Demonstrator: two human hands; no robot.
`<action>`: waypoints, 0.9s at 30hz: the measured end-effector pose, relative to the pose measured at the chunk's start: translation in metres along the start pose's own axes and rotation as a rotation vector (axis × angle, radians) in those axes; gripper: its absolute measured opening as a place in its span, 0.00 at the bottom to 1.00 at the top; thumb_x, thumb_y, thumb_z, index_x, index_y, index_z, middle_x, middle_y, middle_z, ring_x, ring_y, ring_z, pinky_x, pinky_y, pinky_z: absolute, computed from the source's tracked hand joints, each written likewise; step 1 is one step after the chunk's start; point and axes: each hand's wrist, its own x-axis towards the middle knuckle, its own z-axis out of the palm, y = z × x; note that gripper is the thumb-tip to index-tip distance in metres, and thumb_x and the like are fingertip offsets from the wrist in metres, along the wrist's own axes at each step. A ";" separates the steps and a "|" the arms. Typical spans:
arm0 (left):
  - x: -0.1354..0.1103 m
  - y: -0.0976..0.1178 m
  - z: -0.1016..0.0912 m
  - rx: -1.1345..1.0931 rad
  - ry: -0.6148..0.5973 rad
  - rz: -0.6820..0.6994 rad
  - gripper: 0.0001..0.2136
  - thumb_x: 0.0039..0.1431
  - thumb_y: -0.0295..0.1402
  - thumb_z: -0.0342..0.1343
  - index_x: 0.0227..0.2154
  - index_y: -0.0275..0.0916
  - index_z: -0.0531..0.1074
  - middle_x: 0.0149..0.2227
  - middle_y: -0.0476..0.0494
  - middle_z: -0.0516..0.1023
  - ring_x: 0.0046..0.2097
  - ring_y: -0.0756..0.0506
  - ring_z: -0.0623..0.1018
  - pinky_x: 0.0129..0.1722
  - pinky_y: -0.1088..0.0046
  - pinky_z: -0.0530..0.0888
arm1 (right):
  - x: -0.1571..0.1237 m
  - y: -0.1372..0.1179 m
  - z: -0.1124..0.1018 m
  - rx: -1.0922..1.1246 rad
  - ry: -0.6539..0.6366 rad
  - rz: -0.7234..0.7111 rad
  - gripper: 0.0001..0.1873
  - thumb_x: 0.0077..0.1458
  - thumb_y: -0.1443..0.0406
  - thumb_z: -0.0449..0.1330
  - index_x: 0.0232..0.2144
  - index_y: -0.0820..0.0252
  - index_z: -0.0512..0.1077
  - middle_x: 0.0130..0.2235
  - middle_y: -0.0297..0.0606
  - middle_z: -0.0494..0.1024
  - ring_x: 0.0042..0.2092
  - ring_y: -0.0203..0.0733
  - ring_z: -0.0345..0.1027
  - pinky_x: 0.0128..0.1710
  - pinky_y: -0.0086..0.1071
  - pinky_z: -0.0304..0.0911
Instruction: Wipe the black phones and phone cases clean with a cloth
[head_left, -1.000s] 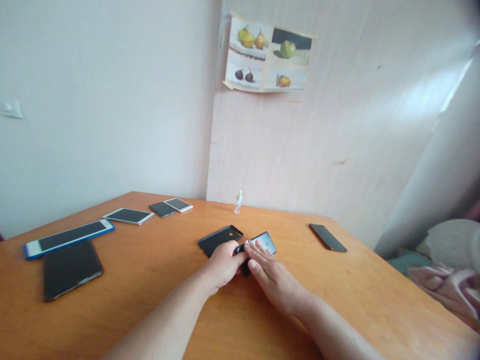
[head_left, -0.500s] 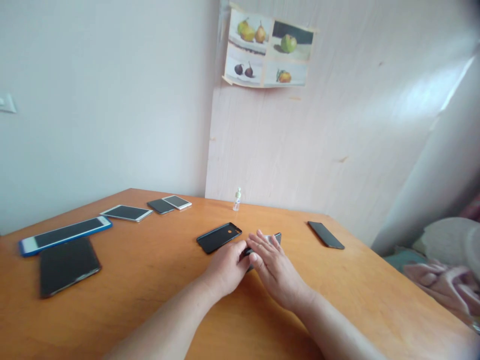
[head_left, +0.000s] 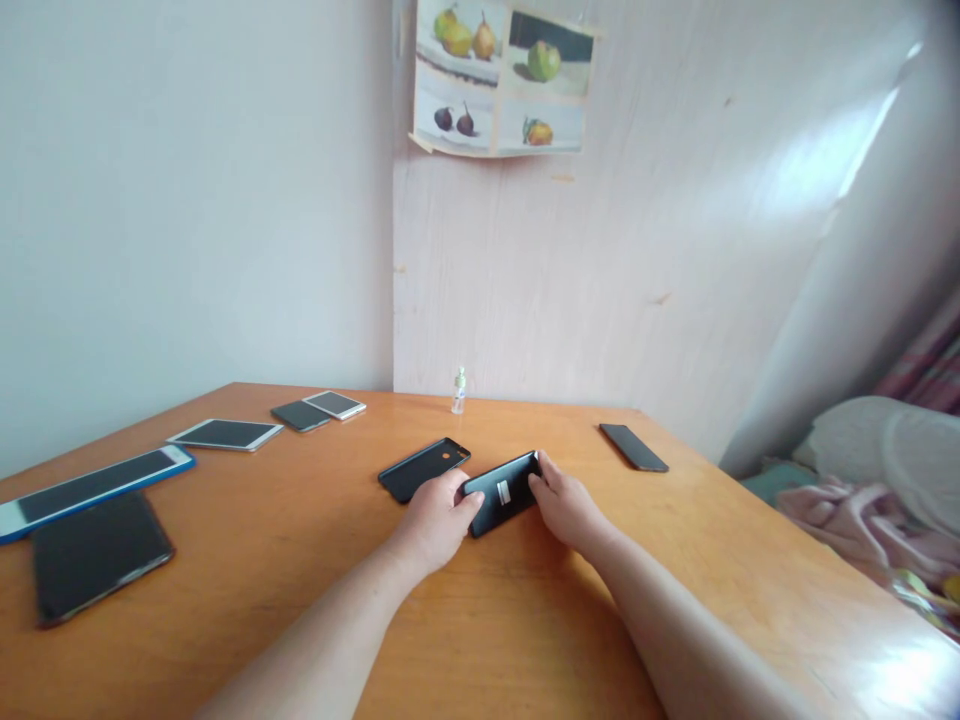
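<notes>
Between my two hands a black phone (head_left: 491,505) is tilted up, its dark glossy face toward me with a small pale patch of reflection on it. My left hand (head_left: 439,520) grips its left end, thumb on the face. The right end is pinched by my right hand (head_left: 566,500), thumb in front and fingers behind. Just beyond my left hand, a black phone case (head_left: 424,468) lies hollow side up on the wooden table, with a round hole near its far end.
To the left lie a black tablet (head_left: 101,555), a blue-cased device (head_left: 97,487), a white tablet (head_left: 225,434) and two smaller phones (head_left: 335,404). A small clear bottle (head_left: 459,392) stands at the back. Another dark phone (head_left: 634,447) lies right, near the table edge.
My right hand has moved off the phone's face to its right end, uncovering it. The phone is now tilted up between both hands. The whole view has shifted slightly right.
</notes>
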 end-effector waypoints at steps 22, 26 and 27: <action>-0.001 0.012 -0.010 -0.448 0.025 -0.361 0.14 0.54 0.40 0.59 0.39 0.35 0.72 0.25 0.48 0.75 0.24 0.52 0.73 0.23 0.79 0.68 | -0.021 -0.027 0.009 0.249 -0.070 -0.194 0.14 0.52 0.70 0.53 0.40 0.57 0.74 0.31 0.33 0.79 0.33 0.38 0.72 0.34 0.28 0.64; 0.000 0.010 -0.011 -0.469 0.028 -0.362 0.13 0.55 0.38 0.58 0.41 0.35 0.73 0.25 0.49 0.74 0.24 0.54 0.72 0.23 0.80 0.66 | -0.027 -0.035 0.016 0.383 -0.082 -0.289 0.13 0.52 0.70 0.54 0.39 0.58 0.74 0.32 0.31 0.78 0.33 0.36 0.71 0.33 0.26 0.63; 0.000 0.009 -0.011 -0.476 0.027 -0.366 0.14 0.55 0.38 0.58 0.41 0.36 0.73 0.25 0.49 0.74 0.23 0.54 0.71 0.23 0.80 0.66 | -0.026 -0.035 0.015 0.375 -0.074 -0.305 0.13 0.51 0.71 0.54 0.39 0.57 0.74 0.33 0.32 0.78 0.34 0.36 0.70 0.34 0.26 0.63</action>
